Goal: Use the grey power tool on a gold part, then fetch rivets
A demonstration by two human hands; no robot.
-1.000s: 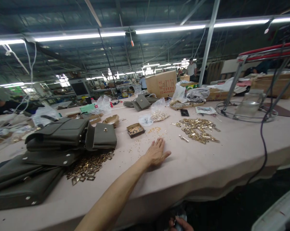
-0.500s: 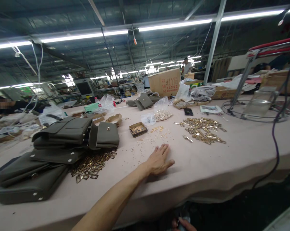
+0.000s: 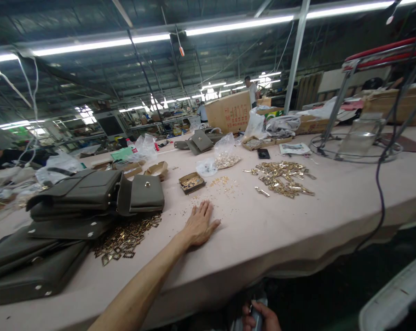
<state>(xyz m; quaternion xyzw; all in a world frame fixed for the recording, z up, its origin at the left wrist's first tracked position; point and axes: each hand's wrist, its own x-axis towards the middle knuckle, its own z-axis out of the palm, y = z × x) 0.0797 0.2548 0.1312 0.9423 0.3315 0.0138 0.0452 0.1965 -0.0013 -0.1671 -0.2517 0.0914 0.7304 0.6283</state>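
Note:
My left hand (image 3: 201, 225) lies palm down on the pink-covered table, fingers stretched out, at the near side of some scattered tiny metal pieces (image 3: 225, 186). A small cardboard box (image 3: 192, 183) holding tiny gold-coloured parts sits just beyond the fingertips. Below the table edge, my right hand (image 3: 261, 317) is closed around a grey handheld tool (image 3: 256, 316); its exact kind is too dark to make out. Left of my left arm, dark rectangular metal buckles (image 3: 125, 241) are heaped against a stack of dark olive leather bags (image 3: 77, 193).
Gold-coloured metal fittings (image 3: 284, 177) are piled to the right. A clear bag (image 3: 227, 160) of small parts lies behind the box. A wire-legged stand with a red top (image 3: 384, 50) and a dangling dark cable (image 3: 380, 193) are at right. A large carton (image 3: 228, 112) stands at the back.
My left hand has slid left across the tabletop, towards the scattered pieces and the buckle heap. My right hand and its grey tool show more fully now. The whole view has shifted slightly.

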